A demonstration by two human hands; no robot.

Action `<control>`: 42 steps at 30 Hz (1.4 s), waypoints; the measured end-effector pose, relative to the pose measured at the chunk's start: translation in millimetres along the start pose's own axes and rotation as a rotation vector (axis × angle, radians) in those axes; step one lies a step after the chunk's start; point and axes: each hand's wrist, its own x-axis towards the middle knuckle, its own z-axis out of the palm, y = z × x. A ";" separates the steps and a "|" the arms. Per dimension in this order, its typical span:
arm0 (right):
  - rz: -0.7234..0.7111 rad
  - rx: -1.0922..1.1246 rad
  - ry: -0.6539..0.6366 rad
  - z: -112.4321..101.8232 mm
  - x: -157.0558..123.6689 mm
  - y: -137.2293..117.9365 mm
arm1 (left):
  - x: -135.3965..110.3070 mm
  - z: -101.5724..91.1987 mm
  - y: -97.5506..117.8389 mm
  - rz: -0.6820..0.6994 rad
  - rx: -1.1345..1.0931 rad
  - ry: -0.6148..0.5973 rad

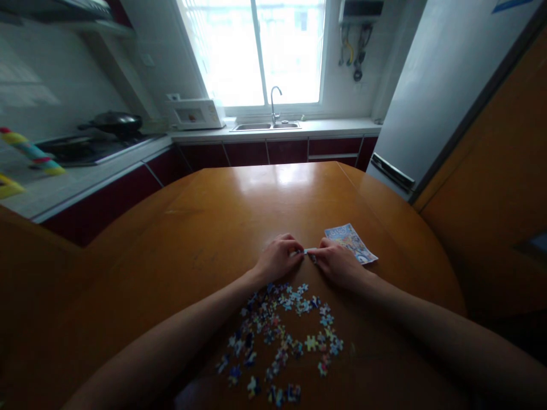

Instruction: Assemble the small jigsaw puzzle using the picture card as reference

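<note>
Near the middle of the wooden table (pixel 239 210), my left hand (pixel 280 257) and my right hand (pixel 337 261) meet over a few small pale-blue jigsaw puzzle pieces (pixel 306 251). My left fingers are pinched at the left end of these pieces. From the other side, my right thumb and fingers close on their right end. Parts of the pieces are covered by my fingertips. A printed picture sheet (pixel 356 245) lies flat just beyond my right hand, partly behind it. Between my forearms, loose jigsaw pieces (pixel 311 343) in blue, yellow and pink are scattered nearer to me.
Beyond the table's far edge runs a counter with a sink (pixel 252 127), a tap (pixel 273 105) and a white microwave (pixel 194 114). A black pan (pixel 115 122) sits on the stove at left. A tall refrigerator (pixel 410 102) stands at right.
</note>
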 end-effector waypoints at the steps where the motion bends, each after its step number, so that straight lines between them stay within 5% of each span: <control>1: 0.001 0.003 -0.002 -0.2 0.0 -0.1 | -0.1 0.8 0.0 -0.004 -0.001 0.004; 11: 0.008 -0.004 0.003 -2.1 -0.2 -2.3 | -2.7 -1.6 7.8 -0.023 0.051 0.023; 28: 0.006 -0.055 -0.015 -3.6 0.0 -2.5 | -4.8 -14.0 16.2 0.347 0.362 -0.126; 36: 0.002 -0.034 0.004 -0.6 0.6 0.2 | 0.6 -4.9 -6.1 0.235 0.282 0.110; 42: -0.005 -0.043 0.003 0.1 1.5 2.3 | 0.0 -7.8 -4.4 0.289 0.315 -0.009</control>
